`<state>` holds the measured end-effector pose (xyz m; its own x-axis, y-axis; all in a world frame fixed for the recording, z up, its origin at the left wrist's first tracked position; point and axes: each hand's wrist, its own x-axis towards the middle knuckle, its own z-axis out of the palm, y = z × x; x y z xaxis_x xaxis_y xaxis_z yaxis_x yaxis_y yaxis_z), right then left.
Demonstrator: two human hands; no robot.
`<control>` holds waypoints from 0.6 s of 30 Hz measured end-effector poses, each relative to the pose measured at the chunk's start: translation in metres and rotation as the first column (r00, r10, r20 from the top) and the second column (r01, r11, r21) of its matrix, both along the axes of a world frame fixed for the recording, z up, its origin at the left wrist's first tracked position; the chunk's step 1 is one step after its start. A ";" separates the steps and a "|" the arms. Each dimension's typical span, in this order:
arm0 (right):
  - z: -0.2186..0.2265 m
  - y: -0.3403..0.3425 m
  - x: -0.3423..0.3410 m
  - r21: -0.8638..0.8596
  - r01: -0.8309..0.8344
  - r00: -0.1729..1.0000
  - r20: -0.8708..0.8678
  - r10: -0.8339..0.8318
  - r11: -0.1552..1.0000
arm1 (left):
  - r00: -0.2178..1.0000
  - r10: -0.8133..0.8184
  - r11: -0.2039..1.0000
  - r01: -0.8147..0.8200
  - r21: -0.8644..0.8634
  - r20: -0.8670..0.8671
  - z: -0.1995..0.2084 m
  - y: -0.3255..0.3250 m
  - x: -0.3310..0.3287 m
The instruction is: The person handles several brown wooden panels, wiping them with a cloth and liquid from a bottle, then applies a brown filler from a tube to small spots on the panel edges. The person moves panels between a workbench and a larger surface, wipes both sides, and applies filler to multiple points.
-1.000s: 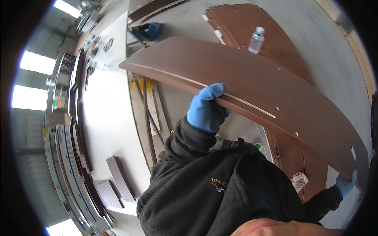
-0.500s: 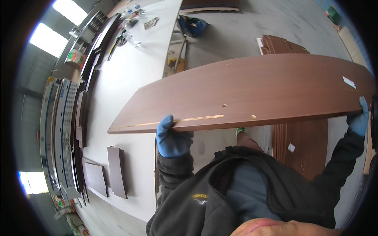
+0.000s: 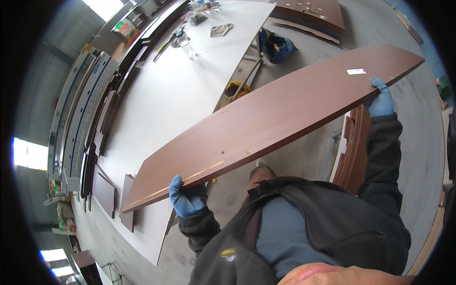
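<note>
Head view: both blue-gloved hands hold a long brown panel (image 3: pixel 266 116), which slants across the front of the body with its right end farther away. The left hand (image 3: pixel 188 198) is closed around the near edge, thumb on the upper face beside a pale groove (image 3: pixel 204 169); the right hand (image 3: pixel 381 99) grips the same edge near the other end, its thumb just short of a white label (image 3: pixel 356 71). The panel's left end lies over a white tabletop (image 3: pixel 175 95) and partly covers a small dark board (image 3: pixel 126 218); whether it touches anything there I can't quite tell from this angle. Farther along the tabletop are a clear bottle (image 3: pixel 188 50) and a grey cloth (image 3: pixel 221 30). Just beyond its right edge sits a blue bag (image 3: pixel 275 47), and brown boards (image 3: pixel 354 149) are stacked below the right hand.
</note>
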<state>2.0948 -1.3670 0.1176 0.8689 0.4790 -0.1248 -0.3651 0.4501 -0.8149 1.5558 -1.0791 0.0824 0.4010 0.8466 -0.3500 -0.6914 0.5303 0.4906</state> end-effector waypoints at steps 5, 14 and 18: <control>-0.033 0.148 0.075 -0.119 -0.042 0.999 -0.038 0.038 0.992 | 0.984 0.162 0.987 -0.160 0.026 -0.072 -0.032 0.051 0.041; -0.054 0.353 0.170 -0.164 -0.215 0.974 -0.115 0.198 0.963 | 0.939 0.327 0.945 -0.328 0.005 -0.106 -0.043 0.151 0.124; -0.074 0.420 0.217 -0.146 -0.288 0.951 -0.159 0.264 0.947 | 0.916 0.379 0.922 -0.386 -0.029 -0.134 -0.054 0.176 0.167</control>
